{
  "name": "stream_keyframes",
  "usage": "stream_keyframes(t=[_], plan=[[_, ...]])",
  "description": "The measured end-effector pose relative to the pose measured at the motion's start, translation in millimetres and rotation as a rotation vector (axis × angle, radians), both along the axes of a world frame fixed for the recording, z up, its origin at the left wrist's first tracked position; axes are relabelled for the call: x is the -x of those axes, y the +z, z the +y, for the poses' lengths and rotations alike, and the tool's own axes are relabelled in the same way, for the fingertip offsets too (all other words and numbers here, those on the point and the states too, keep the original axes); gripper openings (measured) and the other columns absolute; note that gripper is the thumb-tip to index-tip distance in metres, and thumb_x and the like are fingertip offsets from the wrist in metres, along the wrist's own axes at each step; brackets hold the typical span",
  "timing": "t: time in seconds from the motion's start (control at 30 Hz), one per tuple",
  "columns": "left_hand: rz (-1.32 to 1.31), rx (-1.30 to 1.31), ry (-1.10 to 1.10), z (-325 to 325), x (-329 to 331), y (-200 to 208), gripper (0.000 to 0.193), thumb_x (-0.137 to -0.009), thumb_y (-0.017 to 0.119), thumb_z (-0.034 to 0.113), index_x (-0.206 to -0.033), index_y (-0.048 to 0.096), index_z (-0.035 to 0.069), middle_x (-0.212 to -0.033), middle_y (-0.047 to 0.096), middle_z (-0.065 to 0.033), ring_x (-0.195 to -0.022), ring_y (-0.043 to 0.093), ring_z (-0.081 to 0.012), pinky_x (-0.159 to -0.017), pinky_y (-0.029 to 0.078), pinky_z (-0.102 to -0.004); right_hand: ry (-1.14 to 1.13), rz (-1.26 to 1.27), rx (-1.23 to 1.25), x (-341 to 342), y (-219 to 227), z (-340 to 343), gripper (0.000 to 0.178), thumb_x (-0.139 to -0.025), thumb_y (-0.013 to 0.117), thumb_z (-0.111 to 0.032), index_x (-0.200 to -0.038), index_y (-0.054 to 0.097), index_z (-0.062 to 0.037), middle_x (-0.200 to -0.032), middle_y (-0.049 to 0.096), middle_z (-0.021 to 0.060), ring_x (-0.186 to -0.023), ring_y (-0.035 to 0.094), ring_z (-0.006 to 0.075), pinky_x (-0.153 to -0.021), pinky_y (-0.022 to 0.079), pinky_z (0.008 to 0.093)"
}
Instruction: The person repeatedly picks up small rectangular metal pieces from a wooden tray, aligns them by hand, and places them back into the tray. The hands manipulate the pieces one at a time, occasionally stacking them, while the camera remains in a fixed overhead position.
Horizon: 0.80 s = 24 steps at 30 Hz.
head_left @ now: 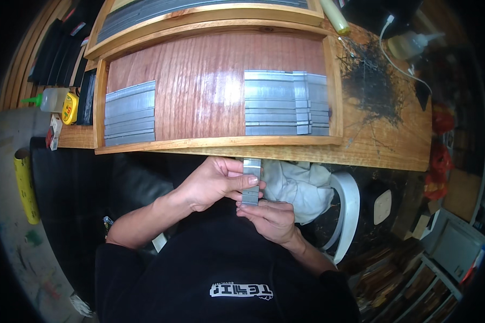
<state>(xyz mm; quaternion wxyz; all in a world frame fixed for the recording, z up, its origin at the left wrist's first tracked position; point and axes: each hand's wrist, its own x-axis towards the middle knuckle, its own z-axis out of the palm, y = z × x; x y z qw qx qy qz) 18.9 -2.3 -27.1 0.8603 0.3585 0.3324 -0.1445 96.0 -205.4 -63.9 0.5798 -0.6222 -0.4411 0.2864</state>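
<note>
Just in front of the table edge, both hands hold a narrow grey piece [250, 191] that looks like metal, with cross lines along its length. My left hand [218, 183] grips its upper part, thumb across the face. My right hand [272, 218] pinches the lower end with its fingertips. Beyond them lies a shallow wooden tray [215, 144] with a shiny reddish-brown base. A block of grey strips [129, 113] fills its left end, and a wider block of similar strips [269, 102] sits toward the right.
A second wooden tray [210, 22] with grey strips stands behind. On the table's right are a heap of thin dark slivers [369, 81], a white cable [385, 48] and a squeeze bottle [415, 46]. A yellow tape measure [70, 107] lies left; a white chair [350, 215] with cloth stands right.
</note>
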Motion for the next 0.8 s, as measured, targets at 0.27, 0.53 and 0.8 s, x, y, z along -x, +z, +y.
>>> stream_keyframes(t=[0.27, 0.53, 0.8], plan=[[-0.385, -0.315, -0.202, -2, 10, 24, 0.029, -0.094, 0.077, 0.005, -0.12, 0.073, -0.005, -0.109, 0.079, -0.0187, -0.101, 0.078, -0.0244, -0.087, 0.064, -0.0341, 0.065, -0.323, -0.064, -10, 7, -13, 0.021, -0.082, 0.082, 0.001, -0.102, 0.08, -0.0009, -0.088, 0.077, 0.0125, -0.08, 0.077, 0.0244, -0.072, 0.064, 0.0314], [-0.586, -0.429, 0.075, 0, 18, 7, 0.028, -0.096, 0.074, 0.001, -0.122, 0.071, -0.009, -0.113, 0.077, -0.0237, -0.113, 0.074, -0.0363, -0.105, 0.055, -0.0503, 0.24, -0.506, -0.191, -49, 9, 16, 0.024, -0.082, 0.079, 0.003, -0.105, 0.078, 0.0008, -0.094, 0.077, 0.0127, -0.08, 0.077, 0.0247, -0.072, 0.064, 0.0325], [-0.077, -0.036, 0.035, -12, 22, -3, 0.023, -0.097, 0.073, 0.001, -0.119, 0.072, -0.004, -0.108, 0.078, -0.0174, -0.096, 0.078, -0.0248, -0.081, 0.067, -0.0353, 0.123, 0.155, 0.016, 10, -2, -9, 0.018, -0.085, 0.082, 0.004, -0.103, 0.079, 0.003, -0.098, 0.08, 0.0159, -0.089, 0.08, 0.0218, -0.079, 0.064, 0.0294]])
